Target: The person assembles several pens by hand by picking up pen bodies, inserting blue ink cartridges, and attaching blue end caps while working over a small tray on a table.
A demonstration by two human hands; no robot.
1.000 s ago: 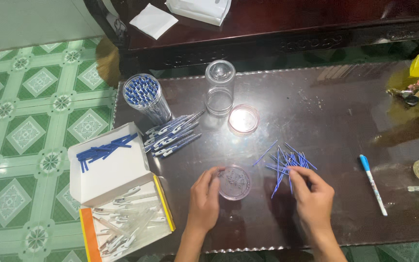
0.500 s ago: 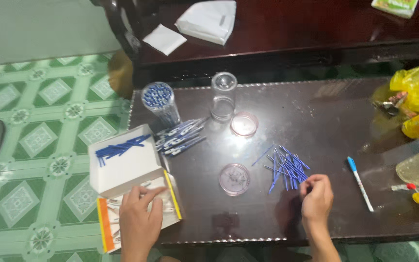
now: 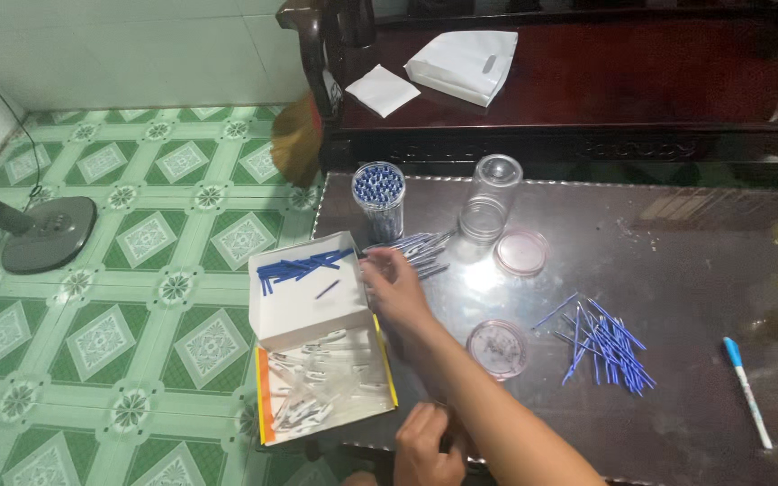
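a person's right hand (image 3: 395,286) reaches across to the open white lid (image 3: 310,290) of a cardboard box (image 3: 326,382) at the left edge of the dark worktop (image 3: 677,270), its fingers loosely spread at the lid's right rim; whether that grip has hold of anything cannot be told from this angle. the left hand (image 3: 427,448) rests low at the near edge of the worktop, fingers curled, and its grip is likewise unclear. on the lid lies a small bundle of blue refills (image 3: 303,265) with one single refill (image 3: 326,289) apart just below it. the box's lower tray holds a heap of clear pen parts. just beyond the right hand lies a pile of assembled pens (image 3: 420,247), and behind it stand two clear cups: one (image 3: 379,196) packed with blue-capped pens, one (image 3: 490,198) empty. two round clear lids lie flat, one (image 3: 521,252) beside the empty cup and one (image 3: 497,348) nearer the arm. a loose scatter of blue refills (image 3: 607,342), too many to count, lies to the right, and one white marker with a blue cap (image 3: 747,390) rests well apart. a fan base (image 3: 49,234) stands on the green tiled floor.
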